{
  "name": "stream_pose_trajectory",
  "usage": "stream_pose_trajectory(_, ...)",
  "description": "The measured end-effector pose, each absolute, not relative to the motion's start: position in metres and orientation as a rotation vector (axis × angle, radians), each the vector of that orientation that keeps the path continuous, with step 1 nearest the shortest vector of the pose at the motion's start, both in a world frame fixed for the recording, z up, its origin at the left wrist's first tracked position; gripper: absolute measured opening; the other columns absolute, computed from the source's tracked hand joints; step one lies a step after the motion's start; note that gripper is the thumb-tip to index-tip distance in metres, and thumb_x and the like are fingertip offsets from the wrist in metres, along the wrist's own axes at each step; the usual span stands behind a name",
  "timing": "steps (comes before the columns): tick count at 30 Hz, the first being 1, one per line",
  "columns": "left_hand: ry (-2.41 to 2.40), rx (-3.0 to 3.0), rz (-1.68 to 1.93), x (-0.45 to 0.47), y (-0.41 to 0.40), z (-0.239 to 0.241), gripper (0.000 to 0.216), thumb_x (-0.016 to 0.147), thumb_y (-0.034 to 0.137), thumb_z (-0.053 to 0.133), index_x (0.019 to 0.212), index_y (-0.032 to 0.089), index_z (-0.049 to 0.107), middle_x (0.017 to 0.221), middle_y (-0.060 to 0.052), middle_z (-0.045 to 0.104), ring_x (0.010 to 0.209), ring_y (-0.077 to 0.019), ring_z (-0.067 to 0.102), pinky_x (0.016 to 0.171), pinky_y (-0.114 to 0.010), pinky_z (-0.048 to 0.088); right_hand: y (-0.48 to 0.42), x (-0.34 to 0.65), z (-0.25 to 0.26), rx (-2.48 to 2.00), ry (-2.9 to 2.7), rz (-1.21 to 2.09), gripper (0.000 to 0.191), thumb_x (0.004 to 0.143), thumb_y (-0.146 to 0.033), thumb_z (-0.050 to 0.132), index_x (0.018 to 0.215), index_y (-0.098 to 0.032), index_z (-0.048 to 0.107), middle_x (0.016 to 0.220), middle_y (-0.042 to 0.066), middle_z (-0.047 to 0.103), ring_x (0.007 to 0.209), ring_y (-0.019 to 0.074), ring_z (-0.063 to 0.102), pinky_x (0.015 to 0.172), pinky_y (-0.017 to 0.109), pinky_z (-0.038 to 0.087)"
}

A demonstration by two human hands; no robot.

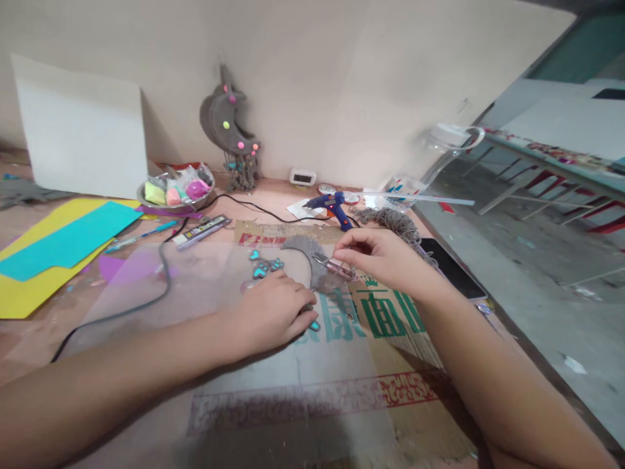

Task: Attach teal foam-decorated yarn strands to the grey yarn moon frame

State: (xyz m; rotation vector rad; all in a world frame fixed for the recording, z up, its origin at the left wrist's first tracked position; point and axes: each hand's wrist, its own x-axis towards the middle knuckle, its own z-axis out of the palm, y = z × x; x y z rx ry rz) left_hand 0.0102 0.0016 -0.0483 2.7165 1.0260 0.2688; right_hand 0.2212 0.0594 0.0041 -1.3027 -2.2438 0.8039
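The head view looks down on a bench (pixel 205 195) covered near the middle by a flattened cardboard sheet (pixel 390 365) with green and red print and by a clear plastic film (pixel 195 286).

The left hand (pixel 273 312) lies palm down on the film, its fingers (pixel 305 319) together and pressed flat on the near end of a grey yarn-wrapped crescent (pixel 305 257). That crescent lies at the centre of the cardboard, between the two hands, curving from the left hand's fingertips up toward the far side.

The right hand (pixel 385 257) hovers just right of the crescent. Its fingers (pixel 349 247) are pinched together on a thin pink-tipped tool (pixel 332 265), whose point touches the crescent's right edge.

A few small teal charms (pixel 263 266) lie on the film just left of the crescent, and one more shows under the left hand's fingertips.

Farther off, a blue glue gun (pixel 332 207) stands on the bench with its black cord (pixel 161 286) running left and then near. A loose heap of grey yarn (pixel 395 225) lies behind the right hand.

At the far left, a metal bowl (pixel 170 203) holds bags of coloured clay. Teal paper (pixel 68 242) lies over yellow paper (pixel 19 296) at the left edge. A finished grey moon ornament (pixel 219 124) with coloured pompoms leans on the far wall, and a white board (pixel 83 130) stands to its left.
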Motion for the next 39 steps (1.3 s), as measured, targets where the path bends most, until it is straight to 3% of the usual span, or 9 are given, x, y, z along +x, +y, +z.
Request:
stream_pose_trajectory(3, 1.004, 2.73, 0.264, 0.014, 0.004, -0.059, 0.032, 0.095, 0.041, 0.045, 0.103, 0.019, 0.067, 0.089, -0.006, 0.068, 0.086, -0.0221, 0.06, 0.078, -0.037, 0.038, 0.063, 0.209, -0.021, -1.28, -2.213, 0.793, 0.019, 0.084, -0.034, 0.057, 0.082, -0.018, 0.067, 0.074, 0.001, 0.067, 0.068, 0.0136, 0.058, 0.062, 0.026, 0.043)
stream_pose_trajectory(9, 0.939, 2.738, 0.303, 0.014, 0.004, -0.068, 0.033, 0.097, 0.04, 0.042, 0.099, 0.023, 0.07, 0.092, -0.004, 0.065, 0.093, -0.0212, 0.056, 0.08, -0.037, 0.035, 0.067, 0.201, -0.04, -1.286, -2.236, 0.682, 0.023, 0.085, -0.03, 0.057, 0.101, -0.019, 0.07, 0.1, 0.006, 0.071, 0.083, 0.0165, 0.062, 0.075, 0.029, 0.046)
stream_pose_trajectory(13, 0.901, 2.737, 0.291, 0.011, 0.001, -0.065, 0.029, 0.094, 0.042, 0.047, 0.098, 0.022, 0.069, 0.095, -0.004, 0.065, 0.095, -0.0222, 0.055, 0.082, -0.038, 0.034, 0.076, 0.224, -0.02, -1.41, -2.114, 0.546, 0.028, 0.086, -0.036, 0.055, 0.104, -0.018, 0.069, 0.092, 0.005, 0.07, 0.069, 0.0147, 0.058, 0.068, 0.03, 0.045)
stream_pose_trajectory(21, 0.965, 2.503, 0.303, 0.01, 0.003, -0.052, 0.016, 0.083, 0.034, 0.068, 0.083, 0.019, 0.064, 0.084, -0.002, 0.067, 0.088, -0.0206, 0.058, 0.078, -0.032, 0.038, 0.109, 0.267, -0.024, -1.631, -1.944, 0.567, 0.033, 0.084, -0.036, 0.057, 0.105, -0.013, 0.068, 0.091, 0.008, 0.07, 0.073, 0.0178, 0.06, 0.072, 0.033, 0.047)
stream_pose_trajectory(29, 1.081, 2.159, 0.512, -0.016, 0.026, -0.005, 0.017, 0.086, 0.023, 0.054, 0.086, 0.022, 0.07, 0.089, 0.001, 0.073, 0.085, -0.0167, 0.064, 0.078, -0.027, 0.044, 0.109, 0.26, -0.034, -1.631, -2.036, 0.517, 0.029, 0.085, -0.032, 0.056, 0.106, -0.016, 0.066, 0.109, 0.01, 0.07, 0.093, 0.0214, 0.065, 0.087, 0.036, 0.048)
stream_pose_trajectory(34, 1.186, 2.058, 0.598, -0.037, 0.035, 0.016, 0.019, 0.083, 0.03, 0.057, 0.092, 0.024, 0.073, 0.088, 0.003, 0.074, 0.08, -0.0161, 0.066, 0.07, -0.024, 0.046, 0.099, 0.237, -0.053, -1.622, -2.134, 0.585, 0.027, 0.083, -0.034, 0.058, 0.104, -0.019, 0.068, 0.104, 0.009, 0.072, 0.087, 0.0221, 0.067, 0.079, 0.034, 0.051)
stream_pose_trajectory(39, 1.259, 2.065, 0.69, -0.048, 0.038, 0.027, 0.02, 0.082, 0.029, 0.058, 0.092, 0.022, 0.073, 0.089, 0.001, 0.074, 0.084, -0.0165, 0.066, 0.072, -0.024, 0.047, 0.082, 0.209, -0.057, -1.559, -2.186, 0.74, 0.03, 0.088, -0.036, 0.053, 0.109, -0.021, 0.066, 0.099, 0.005, 0.074, 0.075, 0.0172, 0.068, 0.069, 0.028, 0.052)
